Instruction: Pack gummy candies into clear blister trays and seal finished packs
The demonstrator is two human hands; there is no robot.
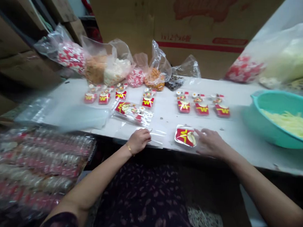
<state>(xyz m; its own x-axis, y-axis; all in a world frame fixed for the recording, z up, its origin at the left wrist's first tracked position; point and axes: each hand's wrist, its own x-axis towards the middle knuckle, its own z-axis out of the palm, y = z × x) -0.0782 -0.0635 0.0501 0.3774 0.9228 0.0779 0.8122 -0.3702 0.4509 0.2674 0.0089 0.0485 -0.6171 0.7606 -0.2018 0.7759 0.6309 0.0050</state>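
A white table (167,107) stands before a tall cardboard box (135,24), with more boxes (15,60) stacked at left and a speckled floor (205,223) below. Tied plastic bags (95,68) of coloured pieces line the table's back. In front sit seven small packs (201,108): three at left, one near the middle, three at right. A larger wrapped packet (130,113) lies ahead of the left hand (139,141), whose fingers pinch together on a clear bag (157,137) lying flat at the front edge. The right hand (211,143) is loosely spread, fingertips at the right end of a red-and-yellow packet (185,136) near that same edge; whether it grips the packet cannot be told. A teal bowl (273,123) of pale shreds (290,122) bounds the right side. Flat plastic sleeves (82,118) cover the left end, above rows of wrapped goods (47,155). White tabletop shows between the packet and the packs behind it, and along toward the bowl.
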